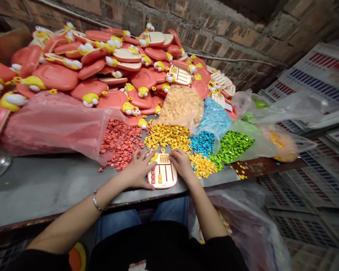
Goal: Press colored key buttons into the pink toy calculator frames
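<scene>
A cream toy counting board point(167, 177) with a red rim and slotted tracks lies flat on the table in front of me. Red beads point(153, 175) line its leftmost slot, and two yellow beads point(159, 178) sit low in the one beside it. My left hand point(138, 170) grips the board's left side, thumb at the lower edge and fingers over the yellow-and-white decoration at the top. At the upper right corner is my right hand point(182, 164), fingers bent together by the board's edge; whatever is between the fingertips is hidden.
Loose red point(122, 146), yellow point(166, 136), blue point(202, 143) and green beads point(234, 146) spill from plastic bags behind the board. Lighter yellow beads point(203, 165) lie right of my right hand. Many red-backed boards point(56, 76) are heaped against the brick wall point(209, 34). Printed sheets point(313, 75) stack at right.
</scene>
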A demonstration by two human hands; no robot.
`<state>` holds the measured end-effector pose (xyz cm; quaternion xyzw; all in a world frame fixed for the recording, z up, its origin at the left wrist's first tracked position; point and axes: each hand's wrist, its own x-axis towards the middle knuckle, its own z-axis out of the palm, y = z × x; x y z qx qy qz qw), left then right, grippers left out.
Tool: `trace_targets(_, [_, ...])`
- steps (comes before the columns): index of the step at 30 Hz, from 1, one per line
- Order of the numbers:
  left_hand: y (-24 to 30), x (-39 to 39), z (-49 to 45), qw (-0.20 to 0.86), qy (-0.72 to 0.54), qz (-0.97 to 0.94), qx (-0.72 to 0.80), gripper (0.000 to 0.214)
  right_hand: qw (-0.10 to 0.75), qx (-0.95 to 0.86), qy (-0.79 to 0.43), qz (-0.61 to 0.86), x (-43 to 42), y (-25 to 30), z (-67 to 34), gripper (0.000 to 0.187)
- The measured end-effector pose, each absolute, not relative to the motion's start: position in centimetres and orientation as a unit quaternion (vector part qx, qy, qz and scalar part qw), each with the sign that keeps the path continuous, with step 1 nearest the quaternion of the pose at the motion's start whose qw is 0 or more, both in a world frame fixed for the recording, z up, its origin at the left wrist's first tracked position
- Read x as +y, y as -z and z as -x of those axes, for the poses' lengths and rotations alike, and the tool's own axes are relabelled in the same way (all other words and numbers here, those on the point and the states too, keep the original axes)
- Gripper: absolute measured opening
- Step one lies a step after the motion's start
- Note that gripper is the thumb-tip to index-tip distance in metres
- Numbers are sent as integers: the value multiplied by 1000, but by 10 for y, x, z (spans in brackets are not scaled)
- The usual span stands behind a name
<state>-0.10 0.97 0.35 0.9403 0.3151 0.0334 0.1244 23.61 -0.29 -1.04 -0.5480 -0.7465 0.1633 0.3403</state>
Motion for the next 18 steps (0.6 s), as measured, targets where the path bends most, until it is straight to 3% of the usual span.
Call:
trace_targets(9, [-4,8,1,118,-42,-942,313,79,326,-744,-191,551,-23,15,-241,14])
trace_targets(14, [-5,7,0,114,-37,-941,315,78,358,-724,-226,545,-27,18,-221,15])
trace_targets(18, [-5,7,0,114,-43,-940,318,90,362,-726,-263,522,-24,18,-207,18])
